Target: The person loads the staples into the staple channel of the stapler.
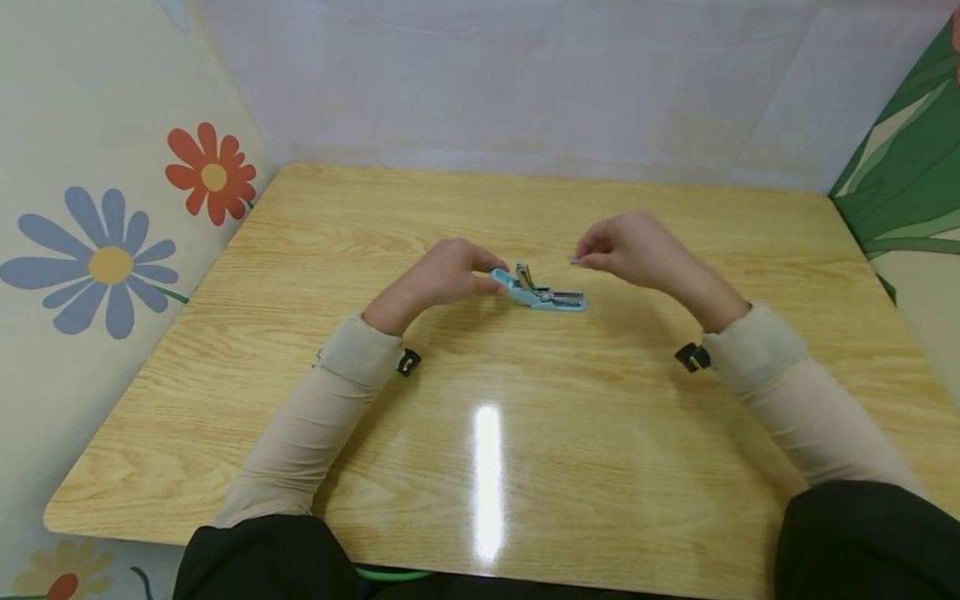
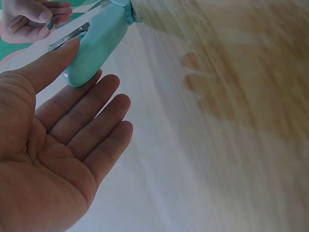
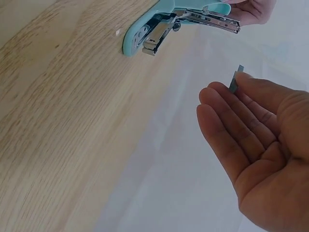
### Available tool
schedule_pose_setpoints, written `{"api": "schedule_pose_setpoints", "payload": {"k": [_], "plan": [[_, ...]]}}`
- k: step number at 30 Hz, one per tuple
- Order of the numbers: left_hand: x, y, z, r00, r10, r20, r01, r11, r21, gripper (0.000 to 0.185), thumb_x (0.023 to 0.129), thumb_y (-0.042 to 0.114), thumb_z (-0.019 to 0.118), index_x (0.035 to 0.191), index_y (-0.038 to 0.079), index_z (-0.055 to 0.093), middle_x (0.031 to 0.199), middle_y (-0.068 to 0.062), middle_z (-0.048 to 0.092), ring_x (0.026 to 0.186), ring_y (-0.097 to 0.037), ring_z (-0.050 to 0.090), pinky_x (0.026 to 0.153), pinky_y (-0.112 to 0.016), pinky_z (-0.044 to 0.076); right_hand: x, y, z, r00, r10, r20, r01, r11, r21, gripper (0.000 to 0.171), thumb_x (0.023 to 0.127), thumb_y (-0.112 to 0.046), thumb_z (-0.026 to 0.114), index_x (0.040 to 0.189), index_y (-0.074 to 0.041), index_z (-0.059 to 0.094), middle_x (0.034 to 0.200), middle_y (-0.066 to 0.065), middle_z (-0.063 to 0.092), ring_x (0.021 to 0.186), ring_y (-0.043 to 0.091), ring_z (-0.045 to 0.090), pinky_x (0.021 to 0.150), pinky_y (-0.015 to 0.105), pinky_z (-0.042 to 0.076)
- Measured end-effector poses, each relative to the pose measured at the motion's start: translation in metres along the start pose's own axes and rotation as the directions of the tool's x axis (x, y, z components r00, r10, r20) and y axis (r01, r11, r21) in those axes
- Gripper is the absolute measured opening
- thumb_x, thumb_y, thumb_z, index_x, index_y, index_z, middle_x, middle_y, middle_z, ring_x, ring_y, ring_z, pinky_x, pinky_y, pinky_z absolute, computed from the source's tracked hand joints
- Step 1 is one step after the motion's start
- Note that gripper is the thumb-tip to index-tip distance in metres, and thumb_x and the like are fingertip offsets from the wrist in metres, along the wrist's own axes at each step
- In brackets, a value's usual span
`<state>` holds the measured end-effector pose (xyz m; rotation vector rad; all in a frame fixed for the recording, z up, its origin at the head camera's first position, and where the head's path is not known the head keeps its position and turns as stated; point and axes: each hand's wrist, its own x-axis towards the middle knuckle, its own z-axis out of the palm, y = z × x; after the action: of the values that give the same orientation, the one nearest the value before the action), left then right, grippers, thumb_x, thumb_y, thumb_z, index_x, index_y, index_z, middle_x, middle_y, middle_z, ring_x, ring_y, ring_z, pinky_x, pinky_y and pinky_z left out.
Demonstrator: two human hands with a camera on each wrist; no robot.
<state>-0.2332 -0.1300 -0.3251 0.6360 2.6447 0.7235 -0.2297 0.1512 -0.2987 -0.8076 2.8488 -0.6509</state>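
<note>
A turquoise stapler point(image 1: 537, 297) is folded open, its metal magazine point(image 3: 205, 20) exposed in the right wrist view. My left hand point(image 1: 450, 273) pinches the end of its raised turquoise cover point(image 2: 102, 43) between thumb and index finger. The other fingers of that hand extend loosely. To the right and slightly farther back, my right hand point(image 1: 641, 248) is held above the table. Between thumb and index finger it pinches a short grey strip of staples point(image 3: 238, 75), partly hidden by the fingertips. A gap separates the strip from the stapler.
The stapler's base rests on a wood-grain table point(image 1: 360, 500). Behind the table rises a pale, whitish covering point(image 1: 525, 92). Painted walls with flowers point(image 1: 111, 265) flank it on the left, and green leaves point(image 1: 915, 167) on the right.
</note>
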Motion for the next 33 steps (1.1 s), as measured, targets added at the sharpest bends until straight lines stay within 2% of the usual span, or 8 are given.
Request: {"api": "schedule_pose_setpoints", "payload": {"k": [8,15,27,33], "plan": [[0.000,-0.001,0.000,1.000,0.003,-0.001,-0.003,1.000,0.004,0.041,0.093,0.040,0.066,0.129,0.020,0.066,0.133,-0.001,0.064,0.127,-0.022,0.057,0.104,-0.044,0.047,0.004,-0.004,0.002,1.000,0.003,0.004,-0.003,1.000,-0.021,0.018,0.096,-0.025,0.064,0.103,-0.013,0.075,0.099,0.002,0.076,0.083,0.016,0.070,0.074,0.036,0.054],[0.002,-0.002,0.001,1.000,0.009,-0.013,-0.008,1.000,0.015,0.040,0.092,0.039,0.067,0.127,0.020,0.067,0.132,-0.001,0.065,0.125,-0.022,0.058,0.103,-0.043,0.047,0.005,-0.004,0.005,1.000,0.003,0.001,-0.003,1.000,0.022,0.018,0.095,-0.024,0.066,0.103,-0.011,0.074,0.099,0.004,0.076,0.087,0.017,0.071,0.077,0.037,0.056],[0.001,-0.002,0.001,1.000,0.018,-0.018,-0.017,1.000,0.016,0.039,0.093,0.039,0.066,0.126,0.019,0.068,0.130,-0.002,0.066,0.123,-0.022,0.060,0.102,-0.043,0.048,0.004,-0.001,0.015,1.000,0.005,0.020,-0.005,0.999,0.037,0.015,0.095,-0.022,0.066,0.101,-0.011,0.074,0.098,0.004,0.076,0.088,0.018,0.072,0.077,0.036,0.057],[0.001,-0.001,0.000,1.000,0.013,-0.016,-0.013,1.000,0.021,0.040,0.093,0.039,0.066,0.127,0.019,0.067,0.131,-0.001,0.066,0.124,-0.022,0.059,0.102,-0.043,0.048,0.006,0.000,0.024,0.999,-0.015,0.028,0.016,1.000,-0.018,0.013,0.094,-0.022,0.066,0.097,-0.012,0.075,0.092,0.002,0.076,0.078,0.014,0.070,0.072,0.034,0.056]]}}
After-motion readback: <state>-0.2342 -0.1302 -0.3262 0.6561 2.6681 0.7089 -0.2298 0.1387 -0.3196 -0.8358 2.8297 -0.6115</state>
